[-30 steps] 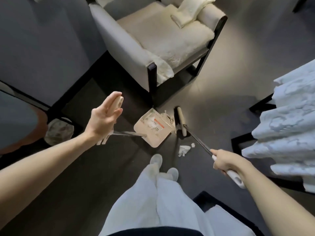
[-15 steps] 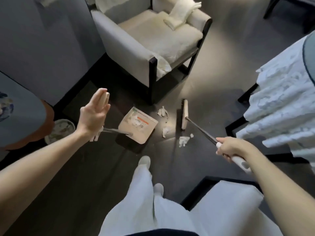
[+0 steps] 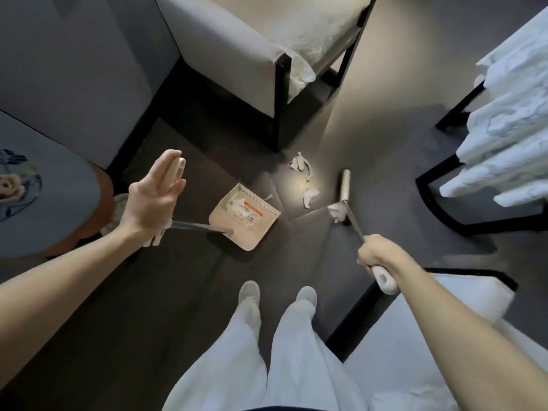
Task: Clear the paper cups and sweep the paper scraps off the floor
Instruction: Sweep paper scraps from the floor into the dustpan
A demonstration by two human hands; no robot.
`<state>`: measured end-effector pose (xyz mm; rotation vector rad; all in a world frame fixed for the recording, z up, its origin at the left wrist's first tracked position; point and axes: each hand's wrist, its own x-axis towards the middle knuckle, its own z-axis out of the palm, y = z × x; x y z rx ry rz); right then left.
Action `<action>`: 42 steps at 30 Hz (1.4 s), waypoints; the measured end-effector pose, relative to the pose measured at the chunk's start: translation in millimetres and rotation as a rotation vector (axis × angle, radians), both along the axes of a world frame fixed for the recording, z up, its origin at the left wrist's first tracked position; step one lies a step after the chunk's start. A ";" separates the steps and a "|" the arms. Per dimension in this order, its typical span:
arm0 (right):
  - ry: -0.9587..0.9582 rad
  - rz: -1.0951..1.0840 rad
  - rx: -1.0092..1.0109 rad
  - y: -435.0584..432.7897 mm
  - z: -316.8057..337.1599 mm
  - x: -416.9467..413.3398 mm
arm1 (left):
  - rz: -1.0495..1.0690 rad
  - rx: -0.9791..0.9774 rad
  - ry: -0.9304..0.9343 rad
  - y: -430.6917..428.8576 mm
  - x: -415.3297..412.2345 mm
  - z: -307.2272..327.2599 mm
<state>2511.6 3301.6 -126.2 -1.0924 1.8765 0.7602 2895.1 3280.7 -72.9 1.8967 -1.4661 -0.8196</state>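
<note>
Between the hands (image 3: 151, 200) (image 3: 379, 255), paper scraps (image 3: 310, 197)

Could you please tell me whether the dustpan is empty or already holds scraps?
Not empty: crumpled white paper scraps lie inside the beige plastic dustpan, beside its orange label.

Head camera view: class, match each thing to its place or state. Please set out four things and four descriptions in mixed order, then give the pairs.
Things:
1 dustpan
2 broom
3 loose paper scraps
4 armchair

Descriptions:
A standing beyond the scraps
B held by the left hand
C lying between dustpan and broom
D gripped by the right hand

Pairs: 1-B, 2-D, 3-C, 4-A.
</note>
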 end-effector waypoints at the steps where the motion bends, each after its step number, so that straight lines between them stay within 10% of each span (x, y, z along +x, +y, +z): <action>1: -0.034 0.006 0.013 3.7 0.1 18.9 | -0.019 0.014 0.001 0.5 10.4 -1.1; 11: -0.361 -0.515 -0.150 5.2 36.1 70.1 | -0.093 0.047 0.006 13.8 69.9 -15.2; 26: -0.020 0.055 -0.192 -101.7 8.0 44.6 | -0.166 0.070 -0.080 25.3 78.6 -31.6; 42: -0.369 -0.100 -0.045 -33.4 -7.6 129.1 | 0.057 0.082 0.095 -23.9 78.1 -46.1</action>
